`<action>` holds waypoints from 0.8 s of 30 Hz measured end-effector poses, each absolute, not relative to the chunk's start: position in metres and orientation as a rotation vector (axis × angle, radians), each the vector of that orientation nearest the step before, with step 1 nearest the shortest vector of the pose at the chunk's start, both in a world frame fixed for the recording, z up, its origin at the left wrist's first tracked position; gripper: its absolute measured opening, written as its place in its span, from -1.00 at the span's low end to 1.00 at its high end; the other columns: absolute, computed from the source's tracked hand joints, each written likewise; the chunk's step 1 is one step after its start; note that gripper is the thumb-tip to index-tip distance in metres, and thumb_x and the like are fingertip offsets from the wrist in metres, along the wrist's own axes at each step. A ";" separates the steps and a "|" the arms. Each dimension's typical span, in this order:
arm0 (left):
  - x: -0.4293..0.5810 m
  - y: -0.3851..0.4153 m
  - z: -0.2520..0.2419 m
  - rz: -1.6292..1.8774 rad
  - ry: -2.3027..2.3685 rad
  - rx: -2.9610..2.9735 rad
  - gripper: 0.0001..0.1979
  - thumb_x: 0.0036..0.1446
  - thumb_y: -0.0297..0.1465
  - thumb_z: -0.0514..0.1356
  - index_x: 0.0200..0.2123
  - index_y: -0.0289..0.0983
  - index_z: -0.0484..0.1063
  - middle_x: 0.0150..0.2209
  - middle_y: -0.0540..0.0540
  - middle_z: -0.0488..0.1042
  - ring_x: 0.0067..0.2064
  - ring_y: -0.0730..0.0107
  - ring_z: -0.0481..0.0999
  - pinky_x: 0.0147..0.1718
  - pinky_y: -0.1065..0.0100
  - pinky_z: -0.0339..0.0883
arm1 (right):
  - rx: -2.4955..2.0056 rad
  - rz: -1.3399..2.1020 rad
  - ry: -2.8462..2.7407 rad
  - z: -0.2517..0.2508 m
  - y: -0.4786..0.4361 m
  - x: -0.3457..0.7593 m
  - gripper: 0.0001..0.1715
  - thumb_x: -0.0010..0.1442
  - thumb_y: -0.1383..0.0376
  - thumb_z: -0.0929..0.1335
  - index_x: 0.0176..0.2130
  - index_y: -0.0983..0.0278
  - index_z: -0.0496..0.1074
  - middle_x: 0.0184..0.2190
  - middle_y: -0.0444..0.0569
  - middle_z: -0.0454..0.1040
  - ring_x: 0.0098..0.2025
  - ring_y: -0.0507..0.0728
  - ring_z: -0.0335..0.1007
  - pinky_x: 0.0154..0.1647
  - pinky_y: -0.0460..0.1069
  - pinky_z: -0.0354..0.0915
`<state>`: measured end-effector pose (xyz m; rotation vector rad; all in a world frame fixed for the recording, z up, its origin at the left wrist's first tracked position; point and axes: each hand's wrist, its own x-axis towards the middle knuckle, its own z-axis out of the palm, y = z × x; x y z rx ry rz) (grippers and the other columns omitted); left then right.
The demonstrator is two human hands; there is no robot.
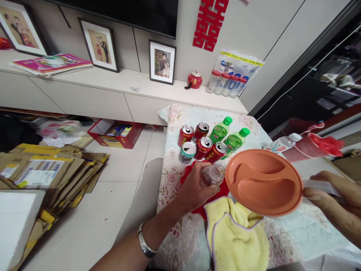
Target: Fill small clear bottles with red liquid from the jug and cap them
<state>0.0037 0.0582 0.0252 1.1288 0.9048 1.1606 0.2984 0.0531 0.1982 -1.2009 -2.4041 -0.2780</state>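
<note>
My left hand (199,186) is wrapped around a small see-through jar (212,175), with its open mouth tilted toward the right. Close to that mouth is the left rim of an orange divided dish (263,180), which has two hollows in its top. My right hand (329,194), at the right edge, grips the dish by its whitish translucent handle (320,185). Under the jar lies a red mat (201,211). A yellow cloth (238,237) with a purple hem lies just below the dish. Whether the jar holds anything cannot be made out.
Behind the jar stand several red drink cans (203,147), a teal can (187,152) and two green bottles (234,142). At right are a plastic bottle (284,142) and a pink basket (300,150). Red-lidded jars (225,84) line the cabinet; flattened cardboard (53,169) covers the floor at left.
</note>
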 end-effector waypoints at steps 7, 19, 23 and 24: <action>0.005 0.058 0.026 1.167 0.872 1.092 -0.39 0.04 -0.34 0.43 0.13 -0.19 0.27 0.13 -0.24 0.50 0.14 0.02 0.54 0.18 -0.05 0.43 | -1.204 -0.284 -2.409 0.198 0.054 0.300 -0.64 0.44 -0.04 0.38 -0.26 0.15 0.44 -0.65 -0.31 0.25 -0.72 -0.08 0.17 -0.68 -0.17 0.12; 0.005 0.059 0.022 1.185 0.871 1.113 -0.38 0.04 -0.34 0.44 0.13 -0.18 0.29 0.11 -0.20 0.50 0.12 0.02 0.54 0.12 -0.01 0.45 | -1.230 -0.325 -2.413 0.196 0.053 0.305 -0.62 0.46 -0.05 0.36 -0.24 0.15 0.45 -0.67 -0.31 0.21 -0.73 -0.07 0.14 -0.68 -0.16 0.10; 0.005 0.059 0.023 1.189 0.856 1.113 -0.39 0.03 -0.32 0.43 0.12 -0.19 0.28 0.11 -0.22 0.49 0.13 -0.01 0.53 0.14 -0.03 0.42 | -1.233 -0.332 -2.421 0.196 0.054 0.303 -0.59 0.48 -0.08 0.33 -0.25 0.14 0.43 -0.67 -0.32 0.21 -0.73 -0.07 0.12 -0.69 -0.16 0.09; 0.005 0.059 0.023 1.188 0.856 1.110 -0.38 0.03 -0.32 0.43 0.12 -0.19 0.28 0.11 -0.23 0.48 0.13 -0.01 0.53 0.14 -0.04 0.42 | -1.229 -0.336 -2.424 0.196 0.055 0.302 -0.60 0.47 -0.08 0.33 -0.24 0.14 0.43 -0.67 -0.32 0.22 -0.73 -0.07 0.13 -0.69 -0.17 0.09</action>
